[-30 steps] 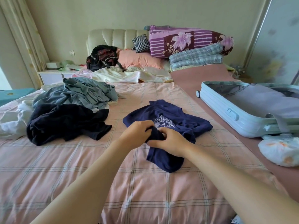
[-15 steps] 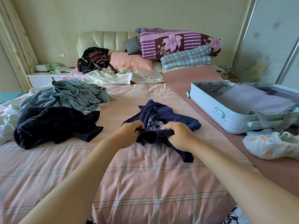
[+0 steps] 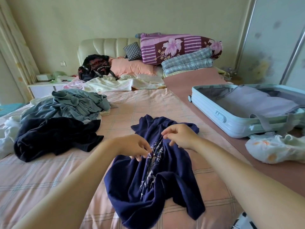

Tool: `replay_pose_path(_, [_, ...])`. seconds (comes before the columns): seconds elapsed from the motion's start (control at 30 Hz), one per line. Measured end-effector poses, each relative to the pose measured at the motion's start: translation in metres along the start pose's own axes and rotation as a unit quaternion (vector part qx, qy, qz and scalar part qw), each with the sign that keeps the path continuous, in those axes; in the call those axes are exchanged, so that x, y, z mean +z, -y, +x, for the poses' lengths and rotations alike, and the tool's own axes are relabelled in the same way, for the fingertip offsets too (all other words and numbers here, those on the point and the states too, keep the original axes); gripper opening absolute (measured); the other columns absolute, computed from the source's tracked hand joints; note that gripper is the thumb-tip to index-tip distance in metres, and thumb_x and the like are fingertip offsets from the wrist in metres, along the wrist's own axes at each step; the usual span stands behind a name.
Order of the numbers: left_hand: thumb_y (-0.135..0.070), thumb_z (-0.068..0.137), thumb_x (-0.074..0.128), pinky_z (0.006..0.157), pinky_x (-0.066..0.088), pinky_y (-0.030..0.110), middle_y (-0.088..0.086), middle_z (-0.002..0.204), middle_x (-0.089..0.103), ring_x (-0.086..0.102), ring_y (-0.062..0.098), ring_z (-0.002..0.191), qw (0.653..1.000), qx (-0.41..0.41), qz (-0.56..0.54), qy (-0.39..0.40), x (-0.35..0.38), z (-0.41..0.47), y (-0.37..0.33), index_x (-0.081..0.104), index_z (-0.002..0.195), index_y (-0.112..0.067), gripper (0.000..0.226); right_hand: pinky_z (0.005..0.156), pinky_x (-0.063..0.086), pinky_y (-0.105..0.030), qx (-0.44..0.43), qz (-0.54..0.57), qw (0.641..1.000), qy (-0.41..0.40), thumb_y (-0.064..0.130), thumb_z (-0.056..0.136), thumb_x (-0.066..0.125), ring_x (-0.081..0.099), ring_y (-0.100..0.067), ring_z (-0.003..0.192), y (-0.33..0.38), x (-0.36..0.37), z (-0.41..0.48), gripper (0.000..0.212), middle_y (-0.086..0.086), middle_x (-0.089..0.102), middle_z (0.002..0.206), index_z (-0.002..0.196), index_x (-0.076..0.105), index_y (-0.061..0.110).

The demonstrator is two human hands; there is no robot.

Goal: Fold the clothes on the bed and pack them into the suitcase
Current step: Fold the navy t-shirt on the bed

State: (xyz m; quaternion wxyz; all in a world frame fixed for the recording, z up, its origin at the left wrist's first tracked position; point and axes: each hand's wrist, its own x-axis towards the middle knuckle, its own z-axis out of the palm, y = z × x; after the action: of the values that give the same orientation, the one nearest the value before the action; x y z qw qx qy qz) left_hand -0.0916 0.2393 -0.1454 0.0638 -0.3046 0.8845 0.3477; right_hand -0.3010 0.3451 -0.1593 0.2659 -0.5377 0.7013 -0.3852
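A navy T-shirt (image 3: 148,187) with a white print lies crumpled lengthwise on the pink checked bed (image 3: 49,179), running from mid-bed toward me. My left hand (image 3: 133,147) touches it beside the print with relaxed fingers. Just above the shirt's upper part my right hand (image 3: 180,138) hovers, fingers loosely curled and holding nothing. The pale blue suitcase (image 3: 214,103) lies open at the right with a grey lining. A dark navy garment (image 3: 54,138) and grey-blue clothes (image 3: 74,104) are heaped at the left.
A white garment with orange spots (image 3: 272,149) lies in front of the suitcase. White cloth (image 3: 6,138) sits at the far left edge. A black backpack (image 3: 95,66), pillows and folded quilts (image 3: 178,47) crowd the headboard. A nightstand (image 3: 44,85) stands back left.
Both hands gripped the bunched navy shirt before; they have now let go. The shirt has been drawn out toward me and lies longer on the bed.
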Motion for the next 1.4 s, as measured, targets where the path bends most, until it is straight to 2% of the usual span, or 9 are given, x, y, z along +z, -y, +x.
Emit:
replay_pose_path(0.13, [-0.015, 0.094, 0.059, 0.088, 0.051, 0.028, -0.013, 0.091, 0.069, 0.065, 0.007, 0.085, 0.987, -0.005, 0.071, -0.143, -0.022, 0.058, 0.012, 0.072, 0.097, -0.028, 0.018, 0.095, 0.05, -0.028, -0.001, -0.109, 0.993, -0.041, 0.01, 0.094, 0.052, 0.064, -0.008, 0.105, -0.025, -0.009, 0.043, 0.032, 0.011, 0.072, 0.108, 0.1, 0.074, 0.032])
replay_pose_path(0.33, [-0.001, 0.089, 0.047, 0.076, 0.051, 0.031, 0.001, 0.1, 0.07, 0.063, 0.021, 0.088, 0.956, -0.018, 0.129, -0.261, -0.056, 0.152, 0.016, 0.073, 0.095, -0.017, 0.032, 0.099, 0.049, -0.035, 0.007, -0.179, 0.982, -0.058, 0.021, 0.1, 0.053, 0.061, -0.019, 0.115, -0.043, -0.017, 0.12, 0.027, 0.003, 0.068, 0.125, 0.121, 0.069, 0.025])
replay_pose_path(0.57, [-0.005, 0.092, 0.046, 0.11, 0.037, 0.045, 0.004, 0.148, 0.045, 0.042, 0.028, 0.135, 0.958, -0.029, 0.231, -0.168, -0.077, 0.25, 0.059, 0.044, 0.146, -0.021, 0.056, 0.08, 0.042, -0.035, 0.048, -0.335, 0.94, -0.042, 0.039, 0.101, 0.045, 0.059, -0.029, 0.107, -0.083, -0.008, 0.208, 0.033, -0.004, 0.061, 0.122, 0.121, 0.062, 0.018])
replay_pose_path(0.77, [-0.002, 0.092, 0.042, 0.096, 0.044, 0.041, 0.008, 0.122, 0.051, 0.05, 0.032, 0.116, 0.948, 0.001, 0.277, -0.156, -0.086, 0.255, 0.08, 0.058, 0.13, -0.029, 0.049, 0.069, 0.045, -0.032, 0.044, -0.398, 0.914, -0.065, 0.028, 0.092, 0.06, 0.065, -0.028, 0.09, -0.083, -0.001, 0.236, 0.014, -0.001, 0.068, 0.094, 0.094, 0.069, 0.018])
replay_pose_path(0.93, [-0.011, 0.097, 0.044, 0.086, 0.047, 0.039, 0.009, 0.121, 0.046, 0.045, 0.033, 0.113, 0.848, -0.105, 0.423, -0.3, -0.129, 0.221, 0.1, 0.069, 0.117, -0.022, 0.034, 0.083, 0.05, -0.03, -0.019, -0.203, 0.972, -0.113, 0.019, 0.097, 0.059, 0.064, -0.02, 0.102, -0.04, 0.018, 0.259, 0.016, 0.003, 0.07, 0.106, 0.105, 0.073, 0.021])
replay_pose_path(1.1, [-0.02, 0.099, 0.04, 0.094, 0.041, 0.034, 0.009, 0.135, 0.05, 0.045, 0.027, 0.122, 0.77, -0.337, 0.449, -0.302, -0.157, 0.168, 0.134, 0.058, 0.132, -0.019, 0.038, 0.11, 0.041, -0.027, -0.065, -0.093, 0.993, 0.043, -0.005, 0.092, 0.051, 0.045, -0.014, 0.14, 0.001, 0.046, 0.264, 0.058, 0.004, 0.046, 0.153, 0.14, 0.055, 0.028])
replay_pose_path(1.17, [-0.029, 0.095, 0.045, 0.096, 0.039, 0.034, 0.007, 0.138, 0.049, 0.044, 0.025, 0.124, 0.775, -0.392, 0.424, -0.256, -0.155, 0.154, 0.146, 0.051, 0.138, -0.026, 0.043, 0.111, 0.041, -0.029, -0.059, -0.137, 0.988, 0.048, -0.012, 0.088, 0.04, 0.044, -0.016, 0.141, -0.001, 0.04, 0.258, 0.068, 0.004, 0.037, 0.16, 0.139, 0.056, 0.03])
replay_pose_path(1.23, [-0.031, 0.091, 0.05, 0.1, 0.039, 0.035, 0.007, 0.141, 0.048, 0.043, 0.025, 0.128, 0.797, -0.398, 0.395, -0.225, -0.146, 0.153, 0.145, 0.048, 0.141, -0.023, 0.05, 0.097, 0.049, -0.027, -0.047, -0.185, 0.981, 0.027, -0.01, 0.09, 0.038, 0.058, -0.013, 0.12, -0.008, 0.026, 0.247, 0.063, 0.003, 0.042, 0.155, 0.134, 0.06, 0.03])
replay_pose_path(1.4, [-0.011, 0.09, 0.05, 0.1, 0.043, 0.037, 0.003, 0.141, 0.051, 0.05, 0.027, 0.126, 0.903, -0.176, 0.318, -0.23, -0.119, 0.192, 0.093, 0.056, 0.136, -0.025, 0.049, 0.101, 0.047, -0.037, 0.093, -0.345, 0.934, 0.02, 0.019, 0.091, 0.051, 0.057, -0.025, 0.122, -0.04, -0.011, 0.215, 0.042, -0.001, 0.059, 0.139, 0.131, 0.063, 0.023])
